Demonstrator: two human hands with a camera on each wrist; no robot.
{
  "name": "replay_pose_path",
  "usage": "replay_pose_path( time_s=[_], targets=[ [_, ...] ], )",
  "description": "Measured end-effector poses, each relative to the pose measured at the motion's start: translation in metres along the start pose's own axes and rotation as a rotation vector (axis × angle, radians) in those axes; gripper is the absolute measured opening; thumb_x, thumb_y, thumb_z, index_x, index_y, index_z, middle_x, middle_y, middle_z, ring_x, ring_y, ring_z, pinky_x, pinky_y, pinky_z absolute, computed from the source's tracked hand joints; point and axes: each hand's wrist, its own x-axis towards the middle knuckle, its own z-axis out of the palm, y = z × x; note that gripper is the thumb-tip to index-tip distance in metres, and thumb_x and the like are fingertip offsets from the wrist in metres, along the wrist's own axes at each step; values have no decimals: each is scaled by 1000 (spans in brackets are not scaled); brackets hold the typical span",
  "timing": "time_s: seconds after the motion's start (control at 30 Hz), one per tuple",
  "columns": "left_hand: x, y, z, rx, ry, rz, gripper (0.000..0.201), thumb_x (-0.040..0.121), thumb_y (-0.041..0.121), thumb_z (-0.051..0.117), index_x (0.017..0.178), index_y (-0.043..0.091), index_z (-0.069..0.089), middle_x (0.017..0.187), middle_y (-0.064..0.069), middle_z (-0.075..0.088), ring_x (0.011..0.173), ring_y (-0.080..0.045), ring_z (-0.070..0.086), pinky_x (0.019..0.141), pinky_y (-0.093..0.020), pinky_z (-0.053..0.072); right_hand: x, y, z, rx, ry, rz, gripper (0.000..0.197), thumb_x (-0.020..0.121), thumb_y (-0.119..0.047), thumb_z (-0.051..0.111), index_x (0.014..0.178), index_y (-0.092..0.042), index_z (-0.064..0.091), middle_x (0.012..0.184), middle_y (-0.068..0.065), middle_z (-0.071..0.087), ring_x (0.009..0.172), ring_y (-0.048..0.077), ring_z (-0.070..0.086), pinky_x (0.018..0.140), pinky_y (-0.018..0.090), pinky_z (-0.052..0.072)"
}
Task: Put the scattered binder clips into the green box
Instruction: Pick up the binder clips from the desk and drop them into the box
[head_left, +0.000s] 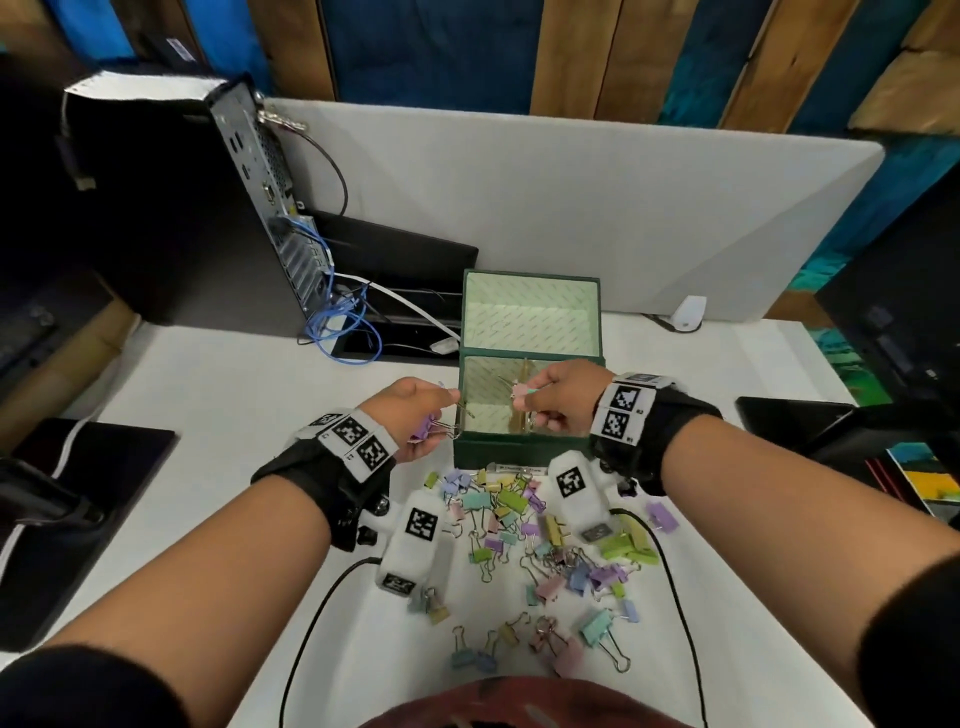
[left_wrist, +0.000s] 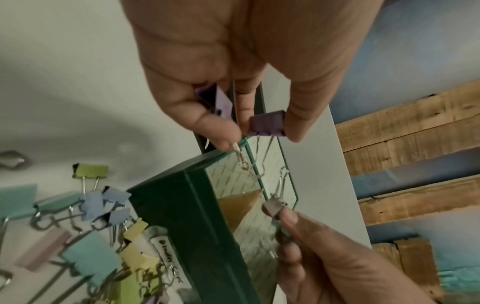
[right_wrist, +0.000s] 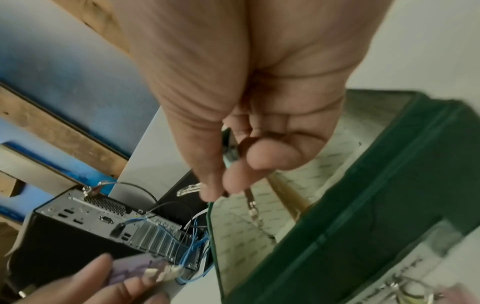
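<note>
Nearest cam: left forearm (head_left: 218, 566) & right forearm (head_left: 779, 519), bare, each w/ a black wrist strap carrying a white camera pod.
L hand (head_left: 410, 410): fingers curled, thumb & fingertips pinching a purple metal binder clip (left_wrist: 269, 123). A 2nd lilac clip seems tucked further back in the fingers.
L clip, where: off the table, by the box's near-left corner. A wire handle hangs right at the rim; can't tell if it touches.
R hand (head_left: 561, 397): narrow pinch on a pale-pink binder clip (head_left: 519, 392), other fingers curled in.
R clip, where: held over the box's open compartment, above the rim, wire handles dangling down.
Box: dark-green rectangular box (head_left: 519, 448) w/ pale patterned lining, hinged lid standing upright behind it.
Supply: heap of pastel binder clips (head_left: 535, 530), loose on the white table (head_left: 234, 374) btw. the forearms, just in front of the box.
Step (judged): loading clips into the box, both hands at the drop point. Most of the heap is yet to go.
Next move needs: let go over the compartment, not over the rim. L hand must come inward first or its clip may fall outside.
Further out: black desktop computer tower (head_left: 156, 208) w/ blue cables (head_left: 343, 317) at back left; grey desk divider (head_left: 571, 208) behind.
</note>
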Motion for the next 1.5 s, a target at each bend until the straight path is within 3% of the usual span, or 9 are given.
replay_pose_path(
  time_s=[0.1, 0.27, 0.37, 0.47, 0.63, 0.83, 0.97, 1.1, 1.5],
  targets=[
    [8, 0, 0, -20, 46, 61, 19, 86, 18, 64, 78, 20, 47, 75, -3, 53, 67, -13, 54, 46, -16, 50, 13, -3, 10, 89, 32, 16, 45, 80, -2, 67, 122, -3, 51, 78, 12, 65, 64, 16, 60, 65, 26, 53],
    [20, 5, 6, -8, 48, 147, 14, 86, 4, 61, 87, 16, 54, 79, -6, 60, 72, -14, 60, 62, -17, 56, 12, 1, 12, 39, 73, -88, 47, 84, 1, 61, 129, -5, 49, 116, 16, 63, 76, 16, 63, 63, 17, 57],
    [25, 6, 11, 98, 19, 174, 32, 85, 1, 61, 114, 9, 52, 93, -10, 63, 86, -19, 63, 87, -32, 53, 7, 11, 8, -43, 104, -158, 40, 85, -2, 59, 124, -10, 55, 115, 9, 64, 100, 23, 64, 91, 35, 54],
    [24, 8, 17, 274, -15, 195, 44, 84, 9, 62, 125, 20, 48, 111, -11, 63, 99, -22, 64, 97, -37, 50, -8, 19, 0, -172, 96, -243, 32, 89, -7, 51, 119, -16, 58, 105, -3, 60, 96, 16, 62, 81, 20, 51],
    [18, 1, 13, 338, -43, 271, 32, 82, 21, 64, 111, 30, 54, 104, -4, 59, 104, -23, 62, 98, -45, 49, -23, 42, -2, -158, 58, -264, 22, 85, -7, 54, 97, -25, 60, 89, 0, 65, 89, 18, 63, 90, 33, 52],
    [-5, -32, -1, 772, -41, 339, 17, 83, 22, 62, 83, 38, 55, 87, 6, 61, 76, -17, 62, 78, -38, 55, -31, 70, 11, -486, -96, -325, 20, 86, -11, 56, 99, -21, 68, 89, -9, 65, 74, 0, 57, 65, 10, 40],
    [-11, -64, -18, 1222, -53, 236, 26, 82, 29, 61, 108, 31, 56, 106, 1, 56, 91, -17, 58, 82, -26, 46, -32, 78, 28, -764, -157, -316, 29, 87, -13, 53, 111, -25, 64, 119, -4, 62, 102, 13, 58, 86, 21, 42],
    [-11, -93, -25, 1330, -26, 124, 51, 80, 33, 61, 128, 28, 43, 122, -4, 50, 111, -22, 54, 91, -27, 44, -30, 79, 45, -969, -174, -353, 47, 89, -16, 54, 134, -29, 46, 134, 2, 47, 123, 23, 47, 101, 31, 39],
    [-5, -94, -18, 1320, -110, 162, 64, 74, 9, 64, 130, 31, 44, 120, -4, 48, 107, -24, 56, 93, -34, 50, -10, 78, 51, -1087, -164, -349, 55, 81, -16, 65, 130, -33, 46, 124, 6, 48, 111, 28, 53, 94, 39, 48]
  ],
)
